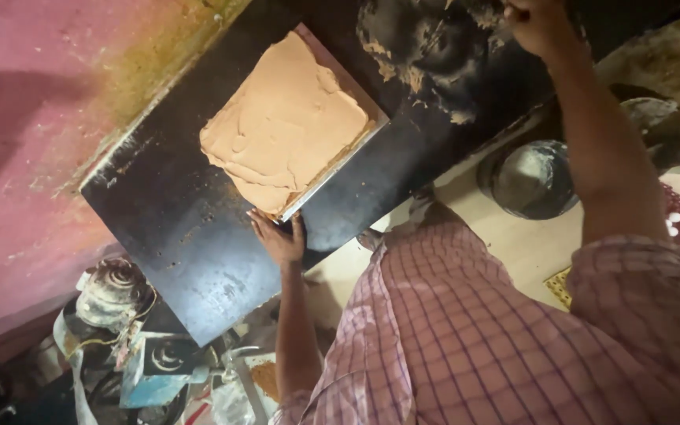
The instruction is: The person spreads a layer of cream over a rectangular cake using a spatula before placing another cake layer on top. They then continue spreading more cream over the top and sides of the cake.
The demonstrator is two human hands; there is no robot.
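Tan, rough-smeared paste covers a square metal tray (320, 177) lying diagonally on the black counter (182, 228); left hand (279, 236), fingers spread, presses its corner; right hand (537, 24) curled shut, contents unclear.

left hand (279, 238) flat, fingers spread, right hand (535, 22) fisted, arm outstretched

A square tray (297, 126), spread thick with tan-brown paste, is seen lying on a black table (182, 228) set against a pink wall (33, 118). The near corner of the tray is touched by the left hand (279, 238), its fingers laid flat on the table. The right hand (537, 24) is closed and held at the far edge, beside a dark patch smeared with paste (426, 55). A round metal pot (530, 179) is seen on the floor at the right. A pink checked shirt (466, 338) fills the near foreground.
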